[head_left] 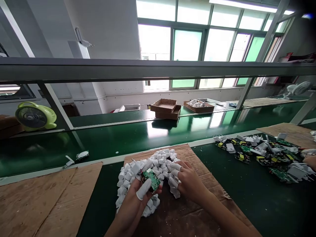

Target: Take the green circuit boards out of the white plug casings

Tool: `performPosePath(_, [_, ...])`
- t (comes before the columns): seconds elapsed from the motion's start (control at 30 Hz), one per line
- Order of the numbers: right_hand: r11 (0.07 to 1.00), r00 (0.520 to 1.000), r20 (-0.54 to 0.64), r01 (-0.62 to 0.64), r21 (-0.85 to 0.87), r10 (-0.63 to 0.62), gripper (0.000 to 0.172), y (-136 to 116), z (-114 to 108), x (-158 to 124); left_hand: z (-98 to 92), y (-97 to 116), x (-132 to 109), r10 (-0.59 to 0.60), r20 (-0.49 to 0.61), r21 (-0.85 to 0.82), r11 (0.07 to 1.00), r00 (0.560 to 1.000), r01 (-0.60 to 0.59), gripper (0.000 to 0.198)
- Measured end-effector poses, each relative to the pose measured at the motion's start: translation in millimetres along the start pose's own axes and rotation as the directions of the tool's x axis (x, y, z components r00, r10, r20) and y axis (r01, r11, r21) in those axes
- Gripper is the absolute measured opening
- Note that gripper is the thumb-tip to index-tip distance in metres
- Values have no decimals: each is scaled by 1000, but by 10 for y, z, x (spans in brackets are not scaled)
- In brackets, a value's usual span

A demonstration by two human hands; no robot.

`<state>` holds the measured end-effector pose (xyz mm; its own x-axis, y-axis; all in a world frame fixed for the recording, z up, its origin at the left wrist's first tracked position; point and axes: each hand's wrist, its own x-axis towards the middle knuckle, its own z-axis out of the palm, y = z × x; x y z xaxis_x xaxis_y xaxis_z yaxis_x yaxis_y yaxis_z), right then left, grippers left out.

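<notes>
My left hand (pixel 140 194) is closed around a small green circuit board (pixel 151 180), its thumb in a white finger cot lying across the board. A white part sticks out at the board's upper left end. To the right, my right hand (pixel 186 179) reaches into the edge of a pile of small white rounded pieces (pixel 159 161). Its fingers, also in white cots, are bent together among the pieces; what they grip is hidden. The pile lies on a brown cardboard sheet (pixel 190 214), behind and beside my left hand.
Many circuit boards with white parts (pixel 261 149) lie heaped at right, where another person's hand (pixel 309 159) reaches in. Behind runs a green belt (pixel 118 131) with cardboard trays (pixel 165 107). A metal beam (pixel 158 70) crosses above; a green fan (pixel 36 116) stands left.
</notes>
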<state>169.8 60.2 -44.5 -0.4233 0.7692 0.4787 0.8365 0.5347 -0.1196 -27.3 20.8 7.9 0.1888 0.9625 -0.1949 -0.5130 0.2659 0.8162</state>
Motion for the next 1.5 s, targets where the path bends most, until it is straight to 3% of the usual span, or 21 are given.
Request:
performPosePath(0.17, [990, 987, -156, -8, 141, 30, 18, -17, 18, -18, 13, -6, -22, -7, -5, 160, 987, 1000, 8, 76])
performPosePath(0.27, [952, 968, -229, -25, 306, 99, 19, -27, -90, -20, 28, -15, -22, -6, -30, 208, 978, 1000, 12, 94])
performPosePath(0.33, [865, 956, -242, -25, 500, 167, 18, -51, -212, -22, 31, -35, -22, -5, -18, 191, 982, 1000, 8, 93])
performPosePath(0.4, [718, 960, -192, -15, 696, 206, 19, -95, -329, -22, 23, -68, -20, -7, -7, 178, 984, 1000, 8, 86])
performPosePath(0.53, [460, 992, -47, -13, 888, 118, 21, -206, -402, -20, -14, -157, -5, -19, 16, 157, 987, 1000, 16, 76])
performPosePath(0.6, [411, 996, -18, -22, 911, 93, 22, -241, -343, -23, -24, -184, 6, -8, 59, 129, 992, 998, 1, 80])
performPosePath(0.7, [345, 988, -27, -29, 938, 155, 24, -265, -194, -36, -15, -174, 13, -7, 138, 134, 991, 990, -11, 80])
performPosePath(0.8, [188, 970, -19, -28, 982, 241, 33, -287, -75, -54, -2, -134, 5, -24, 233, 194, 981, 972, -22, 73])
performPosePath(0.87, [112, 972, -7, -20, 994, 235, 26, -305, -55, -62, -3, -128, -4, -52, 244, 228, 974, 968, -5, 72])
performPosePath(1.0, [147, 983, -36, 9, 989, 182, 14, -336, -115, -70, -11, -179, -1, -54, 217, 191, 982, 975, 12, 76])
performPosePath(1.13, [189, 985, -71, 41, 981, 156, 19, -380, -143, -83, 9, -186, 23, -58, 353, 200, 980, 934, -15, 75])
performPosePath(1.2, [197, 984, -42, 7, 980, 171, 20, -411, -114, -88, 21, -152, 25, -45, 364, 234, 971, 930, -44, 71])
performPosePath(1.27, [170, 976, 4, -42, 985, 217, 33, -437, -74, -85, 27, -116, 12, -13, 360, 255, 963, 933, -85, 71])
performPosePath(1.37, [10, 959, 113, -120, 993, 259, 62, -455, -52, -66, 23, -88, -38, 53, 296, 272, 952, 954, -138, 77])
performPosePath(1.5, [-215, 964, 242, -216, 952, 105, 69, -469, -114, -60, 13, -107, -115, 52, 178, 286, 953, 983, -102, 83])
